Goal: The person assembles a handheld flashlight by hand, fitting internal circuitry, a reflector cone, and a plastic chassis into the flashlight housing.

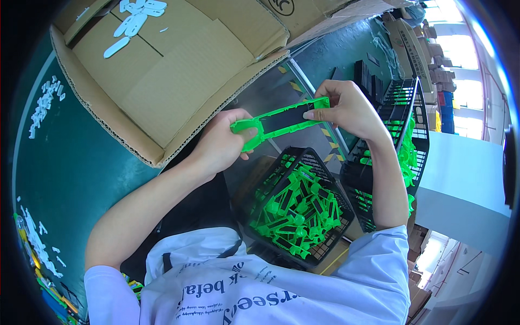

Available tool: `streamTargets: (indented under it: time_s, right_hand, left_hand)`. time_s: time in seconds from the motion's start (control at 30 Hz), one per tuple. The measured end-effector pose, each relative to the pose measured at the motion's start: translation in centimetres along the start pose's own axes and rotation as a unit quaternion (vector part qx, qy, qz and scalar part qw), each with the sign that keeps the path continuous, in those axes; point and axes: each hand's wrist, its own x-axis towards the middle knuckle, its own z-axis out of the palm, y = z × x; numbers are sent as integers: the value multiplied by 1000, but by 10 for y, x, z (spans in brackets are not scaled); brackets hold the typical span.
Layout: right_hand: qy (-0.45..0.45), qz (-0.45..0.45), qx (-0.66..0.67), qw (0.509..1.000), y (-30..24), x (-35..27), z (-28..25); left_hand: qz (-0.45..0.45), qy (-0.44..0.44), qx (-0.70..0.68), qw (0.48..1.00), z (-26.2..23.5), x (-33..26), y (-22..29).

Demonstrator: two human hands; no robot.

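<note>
A long bright-green plastic frame with a flat black panel in its middle is held between my two hands. Its wider, rounded end is gripped by my left hand, with the thumb lying over the green edge. At the narrower end, my right hand pinches the frame, its thumb on the black panel near the corner. Below the frame stands a black plastic basket filled with many similar green-and-black parts.
An open cardboard box with several white oval pieces sits on the green table at the left. Small white bits lie on that table. Another black basket with green parts stands at the right, beside black pieces.
</note>
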Motion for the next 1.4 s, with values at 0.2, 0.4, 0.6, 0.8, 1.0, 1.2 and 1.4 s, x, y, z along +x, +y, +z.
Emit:
streamTargets:
  time_s: [0.2, 0.4, 0.6, 0.8, 1.0, 1.2, 1.4]
  right_hand:
    - [-3, 11, 49, 999, 0, -3, -2]
    - [-30, 22, 66, 997, -7, -6, 3]
    - [-33, 33, 74, 996, -1, -6, 7]
    - [-21, 30, 68, 997, 4, 0, 15]
    - [9, 27, 49, 998, -3, -7, 16]
    - [63, -39, 117, 990, -8, -13, 2]
    - [-216, -172, -224, 935, 15, -33, -45]
  left_hand:
    - [7, 12, -23, 1000, 2, -1, 1]
    - [10, 14, 29, 999, 2, 0, -5]
    - [16, 33, 51, 998, 4, -1, -7]
    - [8, 50, 63, 997, 4, -2, -6]
    - [-1, 60, 49, 997, 9, 0, -4]
    - [7, -12, 24, 1000, 7, 9, -2]
    - [-7, -64, -13, 998, 10, 10, 0]
